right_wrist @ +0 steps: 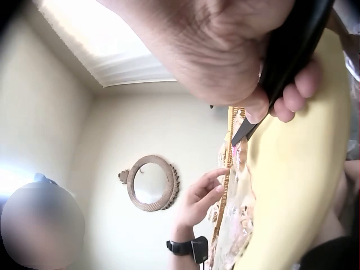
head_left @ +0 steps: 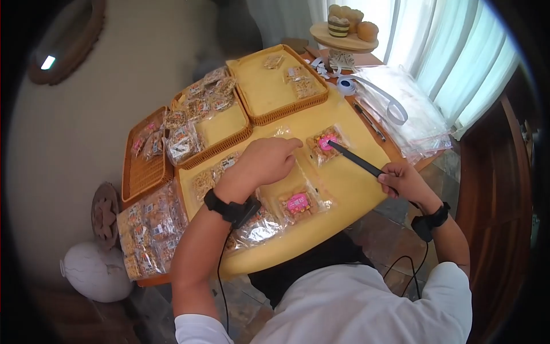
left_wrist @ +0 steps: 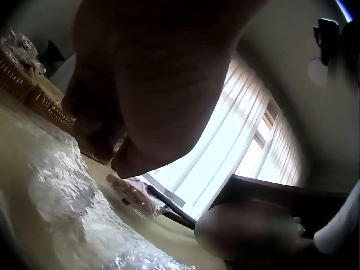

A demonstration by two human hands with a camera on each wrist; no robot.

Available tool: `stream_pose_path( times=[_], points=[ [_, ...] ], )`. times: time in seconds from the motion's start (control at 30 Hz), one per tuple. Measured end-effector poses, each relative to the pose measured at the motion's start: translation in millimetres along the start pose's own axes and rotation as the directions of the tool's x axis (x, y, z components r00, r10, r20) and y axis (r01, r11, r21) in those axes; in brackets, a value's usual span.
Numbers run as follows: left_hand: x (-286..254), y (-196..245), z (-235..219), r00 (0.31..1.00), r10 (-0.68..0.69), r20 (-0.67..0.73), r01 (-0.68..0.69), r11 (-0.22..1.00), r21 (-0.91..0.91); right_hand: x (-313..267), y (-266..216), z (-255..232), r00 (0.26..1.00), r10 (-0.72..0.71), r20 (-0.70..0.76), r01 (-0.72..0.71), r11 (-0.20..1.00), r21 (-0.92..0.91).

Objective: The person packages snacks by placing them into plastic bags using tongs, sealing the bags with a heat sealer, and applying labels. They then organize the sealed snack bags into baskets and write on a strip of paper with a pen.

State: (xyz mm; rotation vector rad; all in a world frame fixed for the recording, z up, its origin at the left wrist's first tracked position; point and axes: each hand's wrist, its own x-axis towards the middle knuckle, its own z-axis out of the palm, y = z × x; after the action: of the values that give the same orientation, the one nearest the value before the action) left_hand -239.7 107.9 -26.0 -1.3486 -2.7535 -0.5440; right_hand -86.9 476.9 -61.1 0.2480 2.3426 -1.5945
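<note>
My right hand (head_left: 401, 182) grips a long black tool (head_left: 361, 163), its fingers curled round the near end. The tool's far tip lies at the pink label of a clear snack packet (head_left: 325, 144) on the yellow table cover. In the right wrist view the right hand (right_wrist: 225, 50) holds the same black tool (right_wrist: 292, 50). My left hand (head_left: 268, 160) is over the cover, left of that packet, a finger pointing towards it; nothing shows in its grasp. Another pink-labelled packet (head_left: 298, 203) lies nearer the body.
Three wicker trays (head_left: 258, 118) with packets stand along the far and left sides. Stacked packets (head_left: 152, 223) are at the left edge. A white tape roll (head_left: 346, 86), pens (head_left: 370, 121), clear bags (head_left: 404, 106) and a cake stand (head_left: 344, 43) are at the far right.
</note>
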Motion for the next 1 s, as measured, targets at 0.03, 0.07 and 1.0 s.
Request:
stream_pose_path(
  times=[0.03, 0.07, 1.0],
  points=[
    [9, -3, 2, 0.998, -0.012, 0.058, 0.012, 1.000, -0.001, -2, -1, 2, 1.000, 0.002, -0.026, -0.003, 0.999, -0.036],
    [17, -5, 6, 0.993, -0.024, 0.116, 0.025, 1.000, -0.006, -3, 0, 5, 0.999, -0.007, -0.046, 0.005, 0.999, -0.034],
    [6, -17, -23, 1.000, -0.004, 0.020, 0.008, 0.981, -0.193, -14, -74, 12, 0.974, 0.153, 0.168, -0.102, 0.954, -0.280]
  ],
)
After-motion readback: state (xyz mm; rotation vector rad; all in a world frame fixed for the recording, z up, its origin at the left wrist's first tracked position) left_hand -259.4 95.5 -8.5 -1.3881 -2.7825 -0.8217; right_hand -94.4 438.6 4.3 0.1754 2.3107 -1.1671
